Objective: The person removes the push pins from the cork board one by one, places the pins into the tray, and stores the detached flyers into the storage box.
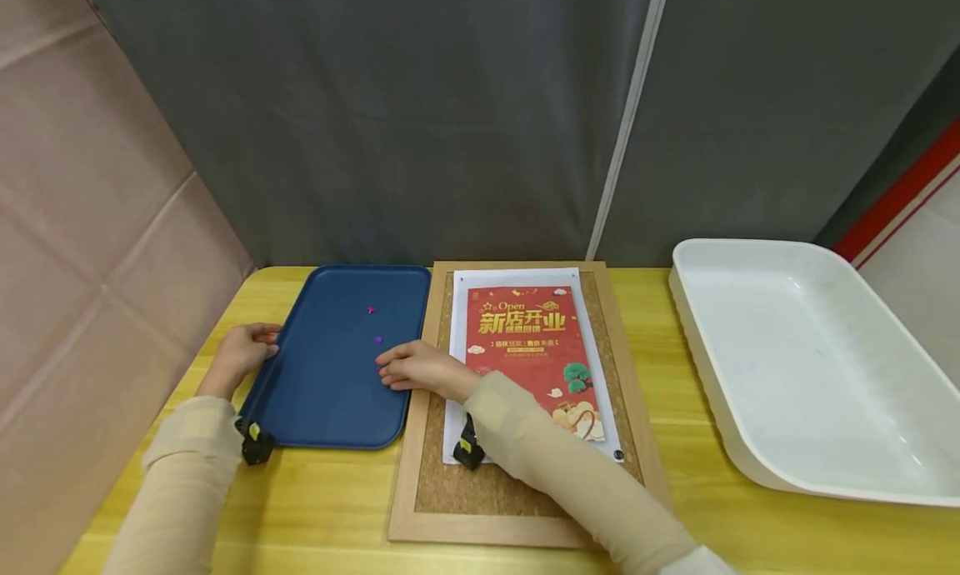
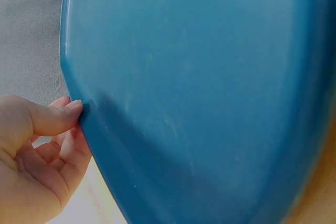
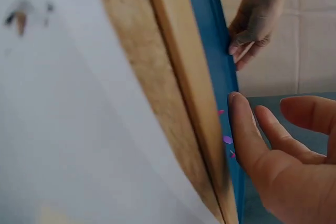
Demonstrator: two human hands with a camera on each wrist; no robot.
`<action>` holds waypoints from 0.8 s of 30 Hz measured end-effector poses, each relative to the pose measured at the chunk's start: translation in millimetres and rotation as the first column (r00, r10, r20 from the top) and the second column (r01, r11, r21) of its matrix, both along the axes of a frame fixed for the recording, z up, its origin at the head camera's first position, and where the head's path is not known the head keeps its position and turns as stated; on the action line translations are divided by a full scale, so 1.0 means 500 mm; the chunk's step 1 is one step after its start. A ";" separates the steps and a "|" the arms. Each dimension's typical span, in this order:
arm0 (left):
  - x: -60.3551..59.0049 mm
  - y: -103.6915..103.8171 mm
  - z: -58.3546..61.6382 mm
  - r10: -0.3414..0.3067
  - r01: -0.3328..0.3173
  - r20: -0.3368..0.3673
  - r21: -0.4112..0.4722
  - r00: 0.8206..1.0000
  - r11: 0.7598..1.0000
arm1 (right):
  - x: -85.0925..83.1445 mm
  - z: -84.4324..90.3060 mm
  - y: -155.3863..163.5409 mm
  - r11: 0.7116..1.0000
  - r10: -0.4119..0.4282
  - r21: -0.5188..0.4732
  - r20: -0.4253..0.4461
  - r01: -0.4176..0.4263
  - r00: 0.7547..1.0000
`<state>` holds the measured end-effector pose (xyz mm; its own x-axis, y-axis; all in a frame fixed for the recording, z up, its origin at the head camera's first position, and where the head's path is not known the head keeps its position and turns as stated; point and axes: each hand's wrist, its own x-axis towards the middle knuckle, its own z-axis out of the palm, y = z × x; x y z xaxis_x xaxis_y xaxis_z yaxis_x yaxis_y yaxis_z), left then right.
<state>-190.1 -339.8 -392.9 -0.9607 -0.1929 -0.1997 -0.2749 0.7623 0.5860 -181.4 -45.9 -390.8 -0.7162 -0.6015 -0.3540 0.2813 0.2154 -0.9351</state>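
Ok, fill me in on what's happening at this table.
A person sits at a yellow table. Their left hand touches the left rim of a blue tray, while the right hand reaches into it near two small pins. Beside the tray lies a cork board with a red poster; a white tub sits at right.

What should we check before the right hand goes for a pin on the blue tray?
1. Small purple pushpin lies loose on the blue plastic tray: ok.
2. Right hand is over the tray beside that pin, fingers open, holding nothing: ok.
3. Left hand steadies the tray's left edge: ok.
4. Pink pushpin lies apart from the purple one: ok.
5. Red printed poster lies flat on the wood-framed cork board: ok.
6. Poster corners already pinned: cannot tell.
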 end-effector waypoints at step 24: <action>-0.003 0.002 -0.003 0.029 -0.030 0.018 0.011 0.999 0.999 | 0.016 0.101 0.278 0.991 -0.062 0.109 -0.166 0.080 0.984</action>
<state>-191.5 -338.5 -394.6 -0.9509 -0.2188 -0.2188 -0.3075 0.7469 0.5895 -173.4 92.9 -340.3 -0.8090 -0.5089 -0.2941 0.1470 0.3093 -0.9395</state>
